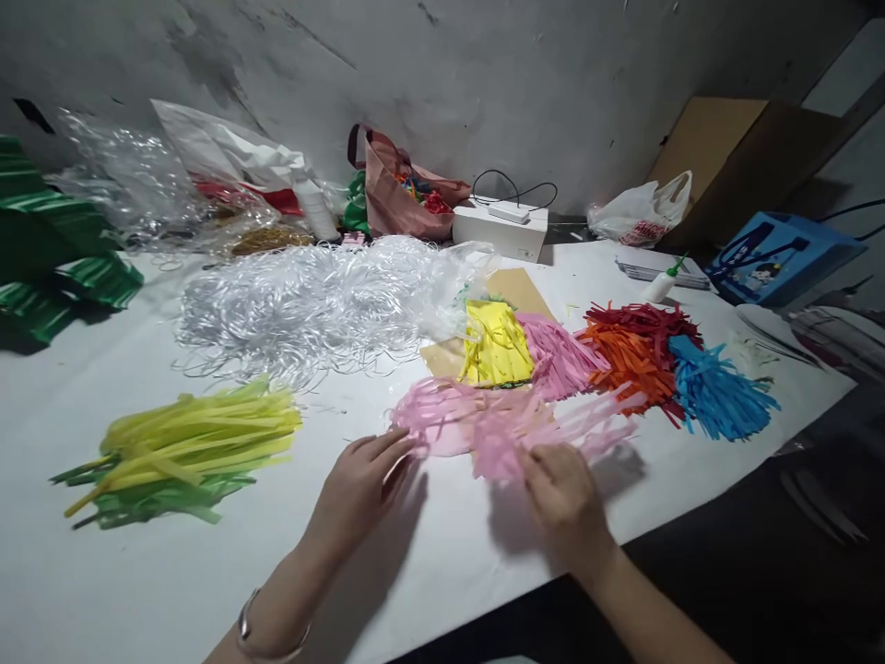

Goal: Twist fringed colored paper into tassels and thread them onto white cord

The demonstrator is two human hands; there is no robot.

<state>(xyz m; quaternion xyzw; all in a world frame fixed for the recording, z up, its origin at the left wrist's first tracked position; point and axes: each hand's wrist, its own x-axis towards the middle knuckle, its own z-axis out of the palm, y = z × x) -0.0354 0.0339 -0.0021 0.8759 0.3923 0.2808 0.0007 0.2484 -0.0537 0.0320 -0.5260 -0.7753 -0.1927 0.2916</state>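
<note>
1. Pinching the pale pink streamer strips [504, 447] between thumb and fingers, the right grip [567, 503] sits above the near part of the white tabletop [432, 586].
2. At the left end of those strips is the left grip [366, 489], fingers bent; whether it grasps them or merely touches them, I cannot tell. A silver bangle [244, 625] circles the left wrist.
3. The pale pink strips stretch between and beyond both hands, near the tabletop's middle, with loose, blurred ends fanning out to the right.
4. Just behind them stand out fringed bundles in a row: a yellow tassel [498, 346], a deeper pink tassel [559, 355], an orange tassel [632, 361] with a dark red tassel [646, 323] behind it, and a blue tassel [723, 392] farthest right.
5. Well apart on the left, yellow strips [207, 429] lie partly over green strips [172, 498].
6. Behind the hands, toward the left, spreads a heap of shiny white strings [324, 304].
7. A green-tipped squeeze bottle [664, 284] stands behind the dark red tassel.
</note>
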